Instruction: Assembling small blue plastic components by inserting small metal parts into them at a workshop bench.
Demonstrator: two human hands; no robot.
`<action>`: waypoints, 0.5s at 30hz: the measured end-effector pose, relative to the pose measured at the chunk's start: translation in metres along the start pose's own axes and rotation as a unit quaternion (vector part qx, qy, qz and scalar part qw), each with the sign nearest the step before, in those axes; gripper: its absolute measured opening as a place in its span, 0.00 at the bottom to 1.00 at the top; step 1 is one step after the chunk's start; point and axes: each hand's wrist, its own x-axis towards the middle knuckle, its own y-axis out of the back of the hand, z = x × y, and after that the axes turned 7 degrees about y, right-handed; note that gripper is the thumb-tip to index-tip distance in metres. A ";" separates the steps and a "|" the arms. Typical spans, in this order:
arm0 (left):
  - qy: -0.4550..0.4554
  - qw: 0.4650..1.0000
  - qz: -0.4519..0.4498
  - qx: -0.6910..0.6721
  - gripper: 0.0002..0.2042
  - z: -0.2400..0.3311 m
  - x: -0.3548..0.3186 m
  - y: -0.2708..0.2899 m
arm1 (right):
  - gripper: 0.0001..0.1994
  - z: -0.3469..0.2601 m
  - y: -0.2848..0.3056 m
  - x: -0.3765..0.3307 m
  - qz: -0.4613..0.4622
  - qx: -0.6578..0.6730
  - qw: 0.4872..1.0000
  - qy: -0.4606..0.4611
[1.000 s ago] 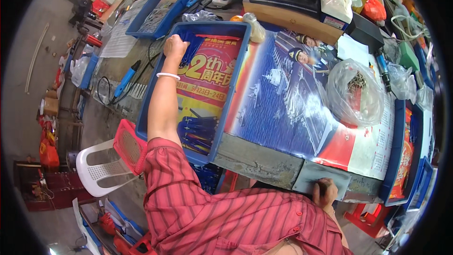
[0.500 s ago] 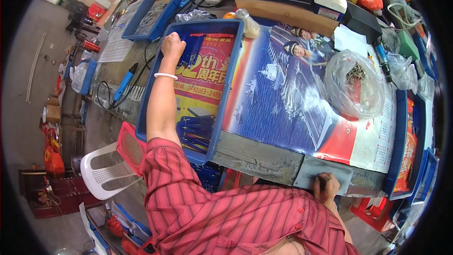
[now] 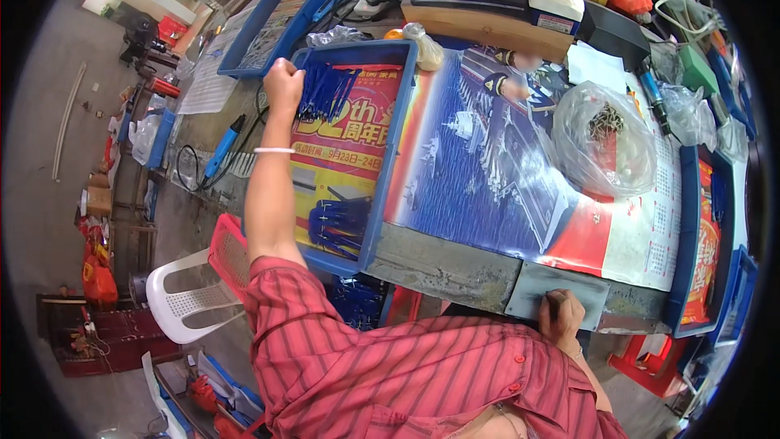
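My left hand [image 3: 284, 85], closed with its fingers curled, is at the far-left edge of a blue plastic tray [image 3: 388, 183]. What it may hold is hidden. Beside it, inside the tray, lies a bunch of thin dark-blue strips [image 3: 329, 96]; another bunch of blue strips [image 3: 340, 226] lies at the near end. A red and yellow printed sheet [image 3: 345, 167] lines the tray. My right hand [image 3: 561, 315] rests on a grey metal plate [image 3: 520, 297] at the table's near edge. Its fingers are curled over something dark that I cannot make out.
A clear plastic bag of small metal parts [image 3: 605, 122] sits on the poster-covered table [image 3: 455, 187]. Left of the tray lies a blue-handled tool [image 3: 223, 146] with a cord. Another blue tray [image 3: 691, 309] stands at the right, and a white and red chair [image 3: 187, 293] at the left.
My left hand has moved from above the tray's far part leftward to its left edge, staying closed. My right hand remains on the metal plate, its fingers shifted slightly.
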 end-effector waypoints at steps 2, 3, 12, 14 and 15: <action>0.073 0.980 -0.037 -0.179 0.08 -0.009 -0.008 0.027 | 0.11 -0.003 0.000 0.004 0.001 0.012 1.000 0.002; 0.104 0.957 -0.072 -0.260 0.09 0.012 -0.022 0.052 | 0.11 -0.005 0.002 0.005 0.001 0.015 1.000 -0.003; 0.146 0.863 -0.211 -0.435 0.07 0.103 -0.175 0.177 | 0.06 -0.012 0.020 0.010 0.011 0.086 0.990 -0.115; 0.175 0.821 -0.250 -0.482 0.05 0.133 -0.223 0.184 | 0.04 -0.011 0.030 0.023 0.038 0.125 0.975 -0.181; 0.191 0.792 -0.279 -0.509 0.04 0.144 -0.246 0.184 | 0.04 -0.005 0.034 0.037 0.059 0.125 0.977 -0.162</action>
